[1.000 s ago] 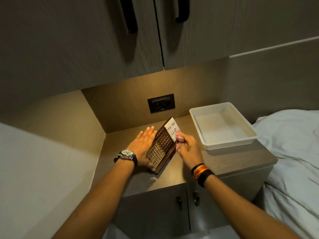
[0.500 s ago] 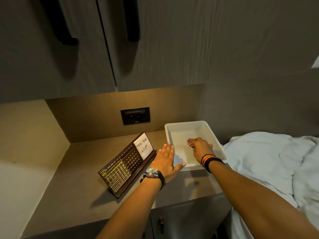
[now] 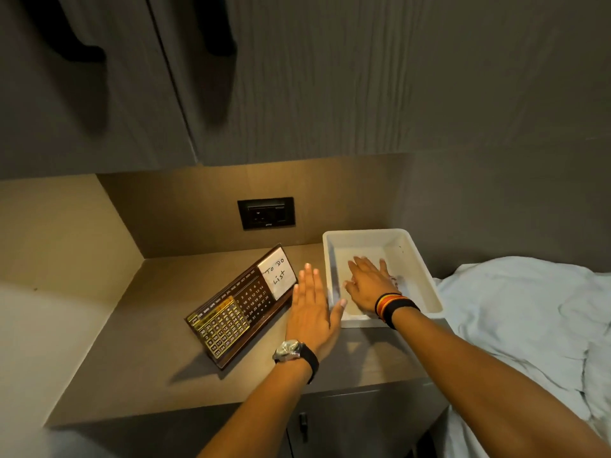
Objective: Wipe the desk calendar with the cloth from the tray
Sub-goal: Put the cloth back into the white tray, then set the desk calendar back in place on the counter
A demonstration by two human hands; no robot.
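A: Take the white tray (image 3: 426,285) as the marker. What lies nearest the camera?

B: Two bare forearms reach in over the front edge of the bedside cabinet (image 3: 139,365). The left hand (image 3: 312,314) lies flat and spread, palm down, just left of the tray, its thumb tip at the tray's near left corner. A wristwatch (image 3: 288,350) sits on that wrist. It holds nothing.

A: And the right one?

B: The right hand (image 3: 368,285) is inside the tray, fingers spread and palm down. A bit of pale cloth (image 3: 396,280) shows at its right edge; the hand seems to press on it, though I cannot tell if it grips. Striped bands (image 3: 391,307) circle the wrist over the tray's near rim.

A: Where is the desk calendar (image 3: 241,307)?

B: Left of the tray, just beyond the left hand, tilted back on the cabinet top, apart from both hands. A note reading "To Do List" (image 3: 277,275) is on its end nearest the tray.

A: Further back?

B: A black wall socket (image 3: 266,213) behind the tray's left side, and cupboard doors (image 3: 297,77) above. White bedding (image 3: 529,325) lies right of the tray.
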